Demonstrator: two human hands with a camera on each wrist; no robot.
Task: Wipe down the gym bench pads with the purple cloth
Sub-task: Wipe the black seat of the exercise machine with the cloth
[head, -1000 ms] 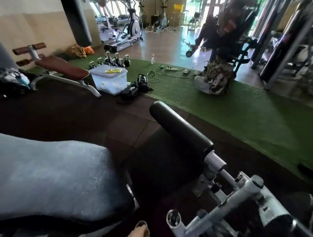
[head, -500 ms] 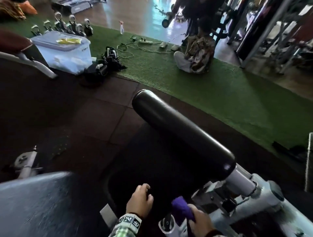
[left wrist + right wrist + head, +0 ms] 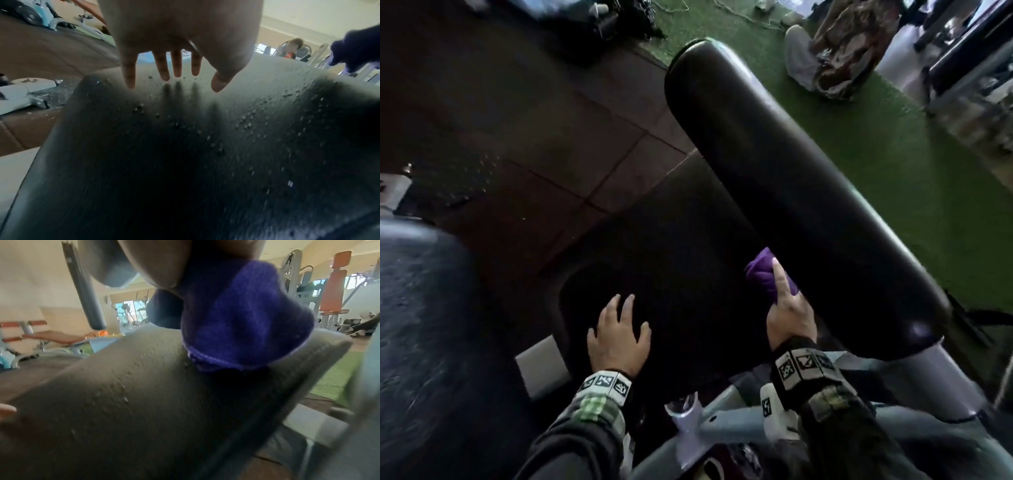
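Since half a second ago both hands came forward: left hand [image 3: 618, 337] rests fingers spread on the seat pad [image 3: 671, 260], right hand [image 3: 789, 308] grips the bunched cloth [image 3: 765, 274] against it, beside the roller [image 3: 791, 192]. Wiping's probably barely begun: wrist views show droplets; head view doesn't.

the right hand [image 3: 789, 313] hides part of the purple cloth [image 3: 767, 277]. at the left edge, the grey pad [image 3: 424, 308] is blurry and cut off.
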